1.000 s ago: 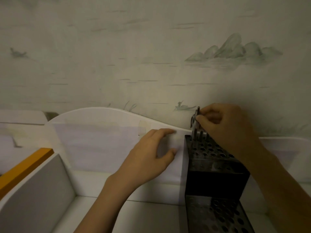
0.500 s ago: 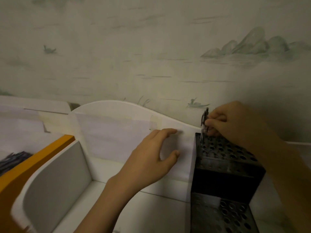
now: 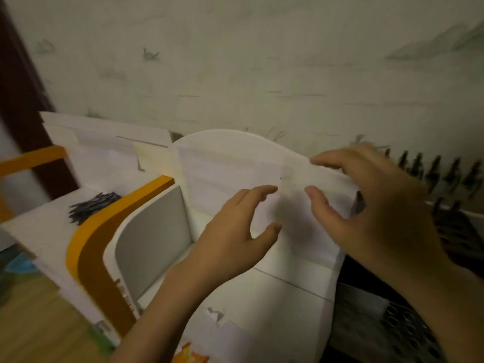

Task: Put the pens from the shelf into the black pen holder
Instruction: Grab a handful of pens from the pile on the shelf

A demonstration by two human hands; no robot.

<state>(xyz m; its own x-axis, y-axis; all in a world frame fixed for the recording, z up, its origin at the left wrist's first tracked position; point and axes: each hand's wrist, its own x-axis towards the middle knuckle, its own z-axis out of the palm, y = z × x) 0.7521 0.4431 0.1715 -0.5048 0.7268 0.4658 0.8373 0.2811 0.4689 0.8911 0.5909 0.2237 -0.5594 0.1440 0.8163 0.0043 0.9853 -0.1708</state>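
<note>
A pile of dark pens [image 3: 93, 206] lies on the white shelf [image 3: 39, 231] at the left, behind an orange divider [image 3: 104, 231]. The black perforated pen holder [image 3: 458, 231] stands at the far right, with several pens [image 3: 434, 169] upright in its holes. My right hand [image 3: 374, 208] hovers in front of the holder, fingers spread and empty. My left hand [image 3: 235, 237] hangs over the middle shelf compartment, fingers loosely bent, holding nothing. Both hands are apart from the pens.
A white wavy back panel [image 3: 235, 153] and a grey divider [image 3: 154, 237] bound the middle compartment. The papered wall [image 3: 262, 61] rises behind. A wooden surface [image 3: 31, 323] lies at the lower left, a dark door frame [image 3: 18, 100] at the far left.
My right hand has let go of the pen it was seating in the holder and moved left, opening. The view has swung left, showing the pile of pens on the shelf.
</note>
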